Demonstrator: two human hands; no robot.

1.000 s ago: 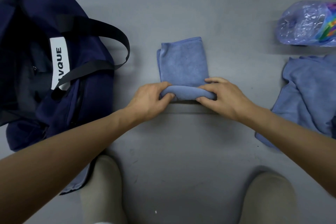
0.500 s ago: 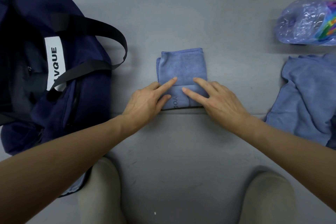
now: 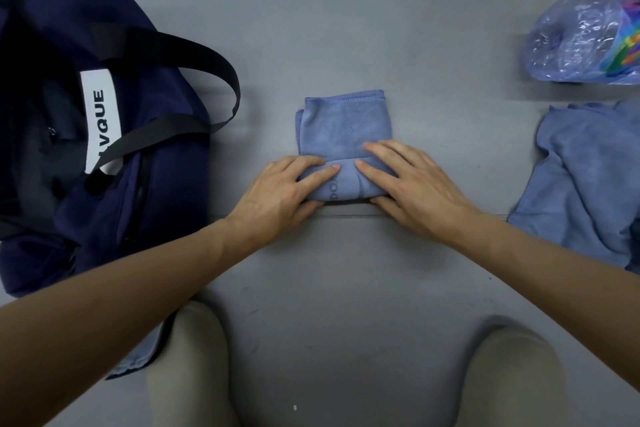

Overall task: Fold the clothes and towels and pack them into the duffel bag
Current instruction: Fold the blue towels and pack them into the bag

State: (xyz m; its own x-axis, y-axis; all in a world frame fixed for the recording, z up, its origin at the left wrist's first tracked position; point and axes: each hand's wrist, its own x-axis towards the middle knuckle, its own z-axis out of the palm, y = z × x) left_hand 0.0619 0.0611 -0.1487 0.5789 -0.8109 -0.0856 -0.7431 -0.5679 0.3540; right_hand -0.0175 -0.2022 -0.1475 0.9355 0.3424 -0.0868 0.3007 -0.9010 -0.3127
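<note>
Far left on the grey floor there's the navy duffel bag, lying open with its black strap looped over the top and a white label reading "VQUE" (the first letters are hidden by the strap). A bit of pale blue cloth pokes out from under the bag's near corner.

The left hand is on the near-left part of the folded blue towel. Its fingers lie flat and pretty straight on top, with the thumb against the near edge, so it's pressing, not grabbing. The towel sits mid-floor, well apart from the bag, with its near end doubled over into a thick fold under both hands. The right hand mirrors it on the near-right side, fingers spread flat on the fold and thumb at the near edge.

Further right is a loose blue towel, rumpled and unfolded, and beyond it a crinkly plastic bag. Two knees in beige show at the bottom.
</note>
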